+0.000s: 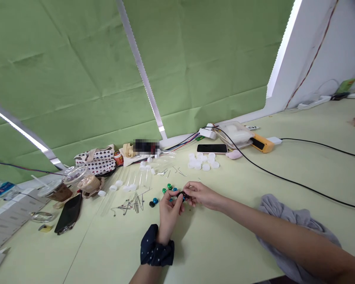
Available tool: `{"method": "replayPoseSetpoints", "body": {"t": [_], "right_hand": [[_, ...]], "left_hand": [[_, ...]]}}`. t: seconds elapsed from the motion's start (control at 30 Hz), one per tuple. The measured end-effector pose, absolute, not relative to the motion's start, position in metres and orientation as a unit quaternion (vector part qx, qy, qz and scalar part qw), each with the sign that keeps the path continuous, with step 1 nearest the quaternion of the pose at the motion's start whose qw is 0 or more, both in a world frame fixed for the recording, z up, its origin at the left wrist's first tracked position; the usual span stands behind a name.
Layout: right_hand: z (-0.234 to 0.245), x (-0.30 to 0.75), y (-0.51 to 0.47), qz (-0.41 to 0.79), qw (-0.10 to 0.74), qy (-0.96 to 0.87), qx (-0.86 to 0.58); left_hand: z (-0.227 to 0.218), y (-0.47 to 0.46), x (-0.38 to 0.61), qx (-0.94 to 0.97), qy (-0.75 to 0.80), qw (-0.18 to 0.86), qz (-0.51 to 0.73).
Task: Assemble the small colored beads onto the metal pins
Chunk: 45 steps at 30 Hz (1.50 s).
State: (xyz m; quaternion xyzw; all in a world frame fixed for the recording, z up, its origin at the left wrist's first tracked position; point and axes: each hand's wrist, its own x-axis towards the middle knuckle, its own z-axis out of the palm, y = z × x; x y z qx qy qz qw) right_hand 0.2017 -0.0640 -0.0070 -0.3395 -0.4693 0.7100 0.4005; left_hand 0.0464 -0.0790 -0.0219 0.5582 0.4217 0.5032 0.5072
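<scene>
My left hand (pixel 170 209), with a dark polka-dot scrunchie (pixel 157 248) on its wrist, pinches a small black piece (pixel 182 194) between thumb and fingers. From the other side, the fingertips of my right hand (pixel 199 193) close on the same piece. Fingers cover much of it, so its exact kind cannot be made out. Just beyond and left of my hands lie shiny little balls: green ones (pixel 169 186), a blue one (pixel 155 200) and a black one (pixel 152 204). Thin metal rods (pixel 137 203), some with bent ends, are scattered farther left.
Clear tubes (pixel 108 201) with white caps lie to the left, near drink cups (pixel 57 191) and a dark phone (pixel 68 213). White caps (pixel 206 167) and another phone (pixel 212 148) sit behind. A black cable (pixel 266 171) crosses the right; grey cloth (pixel 276 213) lies under my right arm.
</scene>
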Motion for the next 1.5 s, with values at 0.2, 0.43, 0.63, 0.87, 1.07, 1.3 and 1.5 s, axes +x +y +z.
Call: {"method": "replayPoseSetpoints", "body": {"t": [0.2,0.43,0.63,0.87,1.07,1.3,1.5], "right_hand": [[-0.0087,0.2025,-0.0634,0.716,0.406,-0.450,-0.345],[-0.0076,0.2039,-0.0627,0.704,0.429,-0.469,-0.318],[-0.0100,0.2045,-0.0614,0.721,0.383,-0.465,-0.343],[-0.0126,0.2025,-0.0600,0.733,0.382,-0.440,-0.351],[-0.0088,0.2064,-0.0607,0.706,0.399,-0.491,-0.318],[-0.0113,0.1979,-0.0619,0.742,0.387,-0.421,-0.349],[-0.0065,0.2060,-0.0633,0.741,0.319,-0.461,-0.371]], "left_hand": [[-0.0202,-0.0793,0.0465,0.552,0.422,0.507,0.510],[-0.0194,-0.0785,0.0468,0.535,0.432,0.512,0.514],[-0.0198,-0.0791,0.0472,0.543,0.423,0.512,0.514],[-0.0198,-0.0792,0.0469,0.549,0.426,0.509,0.508],[-0.0207,-0.0784,0.0473,0.539,0.423,0.515,0.515],[-0.0212,-0.0783,0.0466,0.550,0.424,0.509,0.508],[-0.0197,-0.0791,0.0467,0.554,0.424,0.507,0.506]]}}
